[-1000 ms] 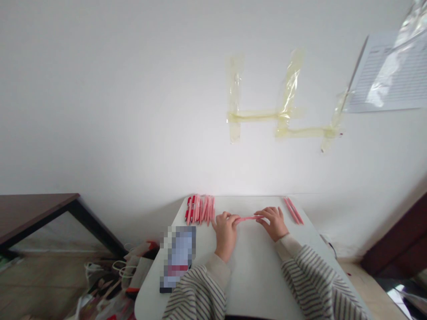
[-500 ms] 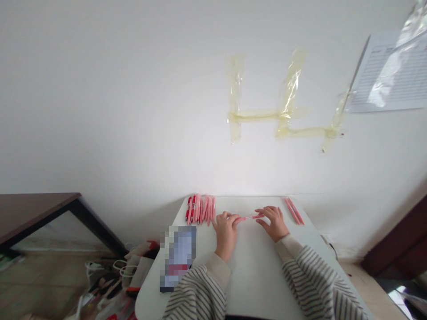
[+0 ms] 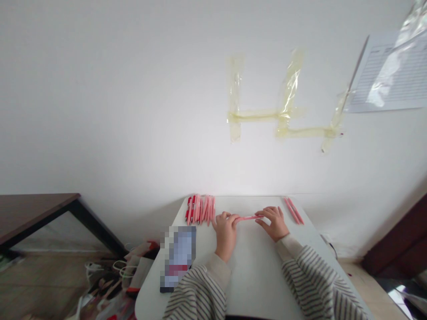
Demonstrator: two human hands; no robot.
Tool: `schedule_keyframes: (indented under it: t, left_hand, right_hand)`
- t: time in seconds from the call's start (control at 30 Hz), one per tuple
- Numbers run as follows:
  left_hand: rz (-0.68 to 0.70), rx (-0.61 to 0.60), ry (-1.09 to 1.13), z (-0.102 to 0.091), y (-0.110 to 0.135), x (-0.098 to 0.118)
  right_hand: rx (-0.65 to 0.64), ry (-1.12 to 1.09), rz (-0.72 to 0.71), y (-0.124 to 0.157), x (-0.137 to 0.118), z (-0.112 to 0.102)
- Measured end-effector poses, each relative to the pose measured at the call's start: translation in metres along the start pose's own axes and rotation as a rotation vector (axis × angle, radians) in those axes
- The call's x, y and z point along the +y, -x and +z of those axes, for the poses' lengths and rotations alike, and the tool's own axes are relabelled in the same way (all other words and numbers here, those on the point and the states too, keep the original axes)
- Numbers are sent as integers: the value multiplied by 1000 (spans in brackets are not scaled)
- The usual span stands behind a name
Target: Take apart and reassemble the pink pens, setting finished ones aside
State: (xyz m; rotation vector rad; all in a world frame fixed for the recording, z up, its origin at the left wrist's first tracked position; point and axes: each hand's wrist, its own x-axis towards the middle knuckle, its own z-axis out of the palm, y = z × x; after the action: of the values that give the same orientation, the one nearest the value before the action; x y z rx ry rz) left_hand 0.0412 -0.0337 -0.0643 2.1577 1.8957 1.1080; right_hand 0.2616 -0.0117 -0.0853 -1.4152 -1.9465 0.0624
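Observation:
A pink pen is held level between my two hands, just over the white table. My left hand pinches its left end, and my right hand has its thumb and fingers on the right end. The fingers hide both tips of the pen. To the left, a bunch of pink and red pens lies side by side near the table's back edge. Two more pink pens rest near the back right corner.
A blurred-out flat device lies at the table's left. Bags and clutter fill the floor left of it, beside a dark desk. Behind the table is a white wall with yellowed tape and a paper sheet.
The pink pen has turned about its length, so its white label shows less. Both hands stay in nearly the same place.

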Motion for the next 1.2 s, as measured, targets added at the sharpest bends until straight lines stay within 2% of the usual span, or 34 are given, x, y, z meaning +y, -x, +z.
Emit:
schedule_keyframes:
  t: [0.23,0.47,0.63,1.03,1.2]
  left_hand:
    - [-24,-9,12,0,0,1]
    - [4,14,19,1,0,0]
    - [13,19,23,1,0,0]
    - [-8,2,20,0,-1,1]
    - [-1,7,39,1,-1,1]
  right_hand:
    - [34,31,-9,1,0,2]
    - [-3,12,-5,-1,11,6]
    - [-1,5,1,-1,9,5]
    - [116,-42,-19,-2,1,1]
    - [76,-58,1,-3,4,2]
